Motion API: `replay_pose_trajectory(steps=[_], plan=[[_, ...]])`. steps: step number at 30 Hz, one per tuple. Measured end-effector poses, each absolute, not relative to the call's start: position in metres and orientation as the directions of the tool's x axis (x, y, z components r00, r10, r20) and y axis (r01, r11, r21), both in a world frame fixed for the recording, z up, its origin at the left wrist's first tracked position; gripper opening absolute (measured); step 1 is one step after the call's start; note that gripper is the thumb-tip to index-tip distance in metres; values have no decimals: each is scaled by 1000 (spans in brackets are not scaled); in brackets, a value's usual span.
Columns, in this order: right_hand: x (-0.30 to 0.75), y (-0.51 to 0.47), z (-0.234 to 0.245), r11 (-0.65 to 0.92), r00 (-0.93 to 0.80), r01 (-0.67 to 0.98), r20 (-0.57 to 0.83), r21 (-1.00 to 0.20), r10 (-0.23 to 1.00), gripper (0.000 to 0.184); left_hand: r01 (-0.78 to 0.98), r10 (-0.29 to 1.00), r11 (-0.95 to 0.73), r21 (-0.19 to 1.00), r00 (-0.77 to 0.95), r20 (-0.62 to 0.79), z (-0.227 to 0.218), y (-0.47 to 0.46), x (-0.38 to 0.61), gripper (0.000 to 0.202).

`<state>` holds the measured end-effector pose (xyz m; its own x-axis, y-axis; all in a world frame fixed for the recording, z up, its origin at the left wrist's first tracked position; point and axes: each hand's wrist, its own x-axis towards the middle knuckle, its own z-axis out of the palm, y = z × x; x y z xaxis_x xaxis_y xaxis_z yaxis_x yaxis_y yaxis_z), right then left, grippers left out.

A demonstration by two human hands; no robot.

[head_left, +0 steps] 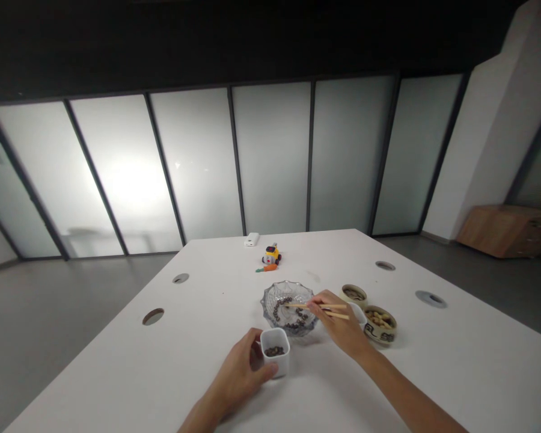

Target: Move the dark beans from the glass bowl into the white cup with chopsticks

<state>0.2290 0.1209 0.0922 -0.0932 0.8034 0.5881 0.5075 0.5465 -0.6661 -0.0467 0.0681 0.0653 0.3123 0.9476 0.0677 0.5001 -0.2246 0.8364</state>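
My left hand (238, 376) is wrapped round a small white square cup (276, 358) with several dark beans in its bottom. My right hand (340, 325) pinches a pair of wooden chopsticks (313, 307), whose tips reach left over a clear glass bowl (270, 297) holding several dark beans. The cup stands just in front of the glass bowl, on the white table (162, 373).
Two small round ceramic bowls sit to the right of my right hand: one with dark bits (354, 294), one with pale nuts (380, 323). A yellow toy (271, 255), a small orange carrot (267, 269) and a white box (251, 239) lie farther back. Round cable holes (153, 316) dot the table.
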Motion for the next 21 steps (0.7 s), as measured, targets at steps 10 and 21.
replay_pose_trajectory(steps=[10, 21], plan=[[228, 119, 94, 583, -107, 507, 625, -634, 773, 42, 499, 948, -217, 839, 311, 60, 65, 69, -47, 35], [217, 110, 94, 635, -251, 463, 595, -619, 764, 36, 487, 945, -229, 843, 321, 71, 59, 71, -49, 36]])
